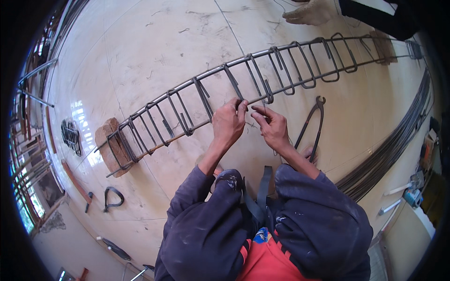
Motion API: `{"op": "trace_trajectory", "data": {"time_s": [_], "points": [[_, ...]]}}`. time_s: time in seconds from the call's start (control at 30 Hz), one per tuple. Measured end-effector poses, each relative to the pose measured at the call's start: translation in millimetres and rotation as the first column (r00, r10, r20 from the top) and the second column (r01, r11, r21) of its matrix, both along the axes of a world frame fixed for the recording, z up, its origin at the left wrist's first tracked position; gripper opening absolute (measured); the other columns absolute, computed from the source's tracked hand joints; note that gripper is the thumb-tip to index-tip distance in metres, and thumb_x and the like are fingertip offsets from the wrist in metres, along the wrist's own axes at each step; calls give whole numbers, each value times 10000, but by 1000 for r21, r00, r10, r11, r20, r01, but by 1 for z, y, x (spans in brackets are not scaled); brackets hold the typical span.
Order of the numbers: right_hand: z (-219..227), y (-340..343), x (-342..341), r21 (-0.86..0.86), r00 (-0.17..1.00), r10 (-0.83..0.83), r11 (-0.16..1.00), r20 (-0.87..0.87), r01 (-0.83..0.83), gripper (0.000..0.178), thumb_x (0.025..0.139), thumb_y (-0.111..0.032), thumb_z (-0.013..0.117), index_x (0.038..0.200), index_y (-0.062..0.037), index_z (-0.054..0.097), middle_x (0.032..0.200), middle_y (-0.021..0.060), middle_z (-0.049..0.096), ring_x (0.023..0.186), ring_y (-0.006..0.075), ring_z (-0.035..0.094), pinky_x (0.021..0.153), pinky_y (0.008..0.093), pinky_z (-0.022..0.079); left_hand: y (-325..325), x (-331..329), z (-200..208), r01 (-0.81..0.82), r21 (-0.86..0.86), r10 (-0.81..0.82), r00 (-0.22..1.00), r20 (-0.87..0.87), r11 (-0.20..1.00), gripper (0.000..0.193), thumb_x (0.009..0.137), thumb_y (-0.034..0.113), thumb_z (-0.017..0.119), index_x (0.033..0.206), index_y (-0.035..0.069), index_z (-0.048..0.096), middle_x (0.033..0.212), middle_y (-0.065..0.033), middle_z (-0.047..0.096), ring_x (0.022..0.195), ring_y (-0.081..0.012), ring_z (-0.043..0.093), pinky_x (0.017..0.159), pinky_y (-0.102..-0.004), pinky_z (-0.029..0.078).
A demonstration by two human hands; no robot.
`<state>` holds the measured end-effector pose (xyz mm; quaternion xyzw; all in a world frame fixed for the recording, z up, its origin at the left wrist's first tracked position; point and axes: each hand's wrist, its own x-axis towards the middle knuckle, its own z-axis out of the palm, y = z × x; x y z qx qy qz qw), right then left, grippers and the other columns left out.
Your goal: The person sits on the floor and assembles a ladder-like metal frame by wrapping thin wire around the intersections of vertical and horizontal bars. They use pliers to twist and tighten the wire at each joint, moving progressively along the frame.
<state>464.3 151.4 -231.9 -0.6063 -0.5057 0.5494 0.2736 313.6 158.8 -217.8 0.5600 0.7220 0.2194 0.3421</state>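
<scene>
A long rebar cage (208,73) of straight bars and bent stirrups stretches across the floor in front of me. My left hand (228,122) is closed at its near bar, thumb and fingers pinching where a stirrup (231,79) meets it. Just to the right, below the same bar, my right hand (273,128) has its thumb and forefinger drawn close together. Whatever it pinches is too small to make out. A pair of long-handled pincers (311,122) lies on the floor right of that hand.
A brick (112,147) props the cage's left end, and another block (383,48) its right end. Bundled rods (389,152) curve along the right. Loose stirrups (71,136) and a black wire loop (114,198) lie at left. Another person's foot (310,13) rests beyond the cage.
</scene>
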Motion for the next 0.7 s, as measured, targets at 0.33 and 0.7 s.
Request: {"op": "trace_trajectory", "data": {"time_s": [0.33, 0.7], "points": [[-6, 3, -19, 29, 1000, 20, 999, -13, -20, 201, 892, -187, 661, 1015, -41, 725, 719, 112, 685, 521, 126, 560, 517, 305, 451, -2, -6, 0, -12, 31, 12, 1000, 5, 999, 320, 942, 265, 567, 966, -36, 672, 788, -242, 663, 737, -370, 674, 658, -401, 503], [-14, 3, -19, 146, 999, 36, 989, -4, -35, 219, 879, -183, 678, 1007, -9, 717, 810, 145, 713, 626, 146, 654, 582, 293, 499, -36, 7, -5, 60, 560, 25, 989, -143, 826, 269, 833, 46, 649, 1083, -38, 598, 1102, -162, 599, 989, -353, 580, 836, -460, 472]]}}
